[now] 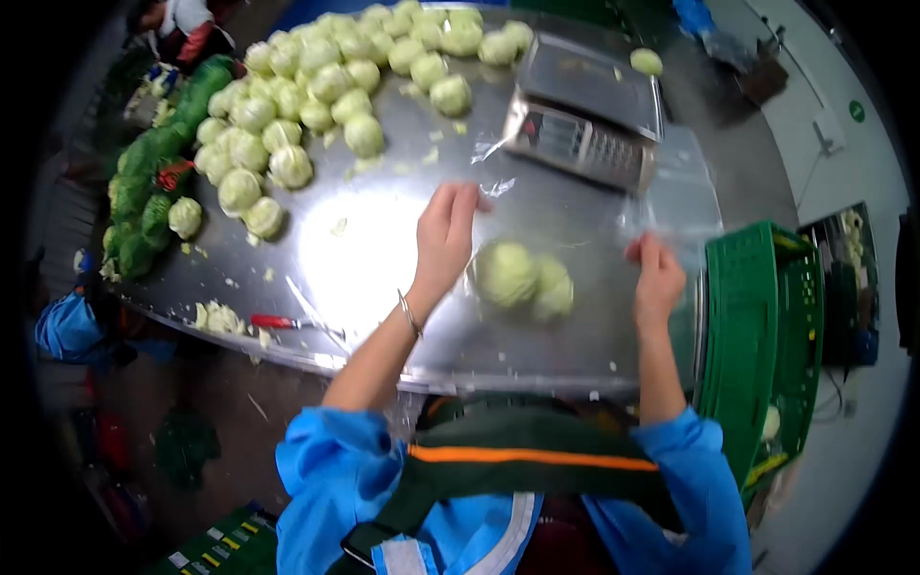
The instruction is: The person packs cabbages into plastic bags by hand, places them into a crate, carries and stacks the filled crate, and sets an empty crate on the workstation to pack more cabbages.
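Observation:
Two pale green cabbages (508, 273) lie close together on the metal table between my hands, blurred, with faint clear film at their left edge. My left hand (447, 235) is closed in a pinch, up and left of them. Shiny scraps of clear plastic (498, 188) show just beyond its fingertips. To the right of the cabbages, my right hand (658, 278) is closed too, with fingers curled. Clear plastic bags (676, 187) lie just past it at the table's right side. Whatever thin thing either hand may grip is too blurred to make out.
Many trimmed cabbages (331, 81) are heaped at the back left, beside green net sacks (158, 192). A scale (580, 144) stands at the back right. A red-handled knife (275, 321) lies near the front left edge. Green crates (743, 316) are stacked right. Another person (192, 34) is far left.

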A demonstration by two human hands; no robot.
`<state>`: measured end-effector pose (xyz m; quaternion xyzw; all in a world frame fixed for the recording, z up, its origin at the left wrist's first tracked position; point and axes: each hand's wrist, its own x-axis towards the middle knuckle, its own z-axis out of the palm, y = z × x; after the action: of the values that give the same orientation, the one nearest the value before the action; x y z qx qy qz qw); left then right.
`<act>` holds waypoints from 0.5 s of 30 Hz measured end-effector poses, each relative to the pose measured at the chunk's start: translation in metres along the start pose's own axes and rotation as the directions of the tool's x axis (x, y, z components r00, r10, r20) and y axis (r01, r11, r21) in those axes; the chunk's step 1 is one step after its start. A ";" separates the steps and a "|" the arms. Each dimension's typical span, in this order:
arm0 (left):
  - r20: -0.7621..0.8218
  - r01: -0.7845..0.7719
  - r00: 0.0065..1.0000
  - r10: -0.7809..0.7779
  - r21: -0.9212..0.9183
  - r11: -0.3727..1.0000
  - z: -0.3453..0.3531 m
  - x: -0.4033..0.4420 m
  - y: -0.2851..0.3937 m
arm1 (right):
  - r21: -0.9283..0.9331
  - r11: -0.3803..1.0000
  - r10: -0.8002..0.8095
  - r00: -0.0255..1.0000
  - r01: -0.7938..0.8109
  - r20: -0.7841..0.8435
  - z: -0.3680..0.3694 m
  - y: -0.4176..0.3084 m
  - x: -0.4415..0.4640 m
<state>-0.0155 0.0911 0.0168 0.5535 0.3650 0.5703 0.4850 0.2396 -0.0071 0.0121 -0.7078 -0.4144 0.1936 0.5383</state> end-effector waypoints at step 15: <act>-0.491 0.602 0.773 -0.402 0.367 0.709 -0.102 -0.119 -0.137 | 0.087 0.732 0.610 0.706 -0.676 0.360 0.107 0.038 -0.067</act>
<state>-0.1052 0.0254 -0.1586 0.4171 0.7255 0.3916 0.3824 0.1378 0.0006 -0.0713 -0.7071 -0.1954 0.5203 0.4372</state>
